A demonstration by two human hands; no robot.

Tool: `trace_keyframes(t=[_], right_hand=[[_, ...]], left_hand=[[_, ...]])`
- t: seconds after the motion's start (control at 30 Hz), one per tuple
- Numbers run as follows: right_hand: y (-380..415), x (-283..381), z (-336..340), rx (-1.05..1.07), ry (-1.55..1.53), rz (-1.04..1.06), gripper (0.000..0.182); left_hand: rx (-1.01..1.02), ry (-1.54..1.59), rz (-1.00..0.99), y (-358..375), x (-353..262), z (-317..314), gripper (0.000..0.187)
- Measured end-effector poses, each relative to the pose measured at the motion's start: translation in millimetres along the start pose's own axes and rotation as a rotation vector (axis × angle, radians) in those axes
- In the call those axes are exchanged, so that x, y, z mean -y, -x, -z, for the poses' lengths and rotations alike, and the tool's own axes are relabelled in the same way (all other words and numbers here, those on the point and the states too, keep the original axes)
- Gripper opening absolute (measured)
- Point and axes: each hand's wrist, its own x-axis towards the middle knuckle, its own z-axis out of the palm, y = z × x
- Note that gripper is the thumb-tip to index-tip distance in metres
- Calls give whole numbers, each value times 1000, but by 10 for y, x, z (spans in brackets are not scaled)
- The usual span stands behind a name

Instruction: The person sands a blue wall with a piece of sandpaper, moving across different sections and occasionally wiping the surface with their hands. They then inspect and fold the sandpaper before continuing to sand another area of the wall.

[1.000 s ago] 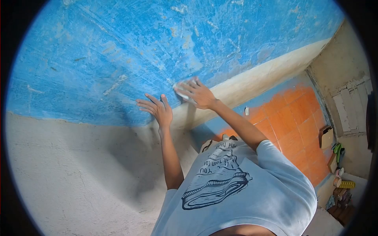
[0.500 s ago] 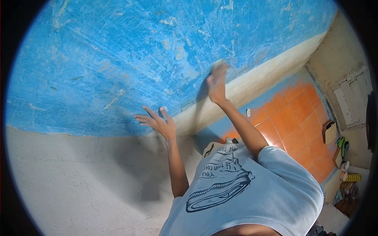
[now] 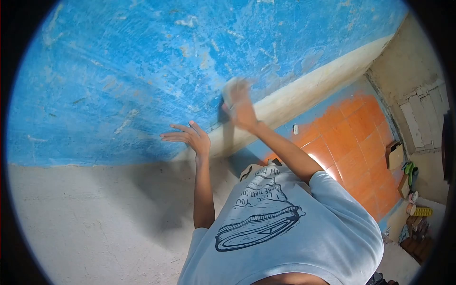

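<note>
A worn blue wall (image 3: 142, 61) with scuffed, pale patches fills the upper view. My right hand (image 3: 241, 107), smeared by motion, is at the lower part of the blue paint. Under its fingers shows the edge of a pale pad (image 3: 231, 89), pressed flat along the wall; what kind of pad it is I cannot tell. To the left, my left hand (image 3: 195, 141) has its fingers stretched out and spread, holding nothing, close to the blue wall's lower corner.
A cream band (image 3: 304, 85) runs along the foot of the blue wall. Orange floor tiles (image 3: 351, 137) lie to the right, with a small white item (image 3: 295, 129) on the floor. A grey-white wall (image 3: 71, 209) stands at left. Boxes (image 3: 395, 156) and clutter line the right side.
My right hand has swept left and slightly down along the blue wall with the pale pad. My left hand stays nearly in place, its fingers a little closer together.
</note>
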Motion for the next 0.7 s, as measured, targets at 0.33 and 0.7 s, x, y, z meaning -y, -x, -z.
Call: trace_keyframes(t=[0.33, 0.7], right_hand=[[-385, 284, 383, 441, 226, -169, 71], [-73, -36, -78, 67, -142, -78, 73]], left_hand=[[1, -52, -45, 56, 137, -93, 90], [107, -51, -58, 116, 242, -3, 93]])
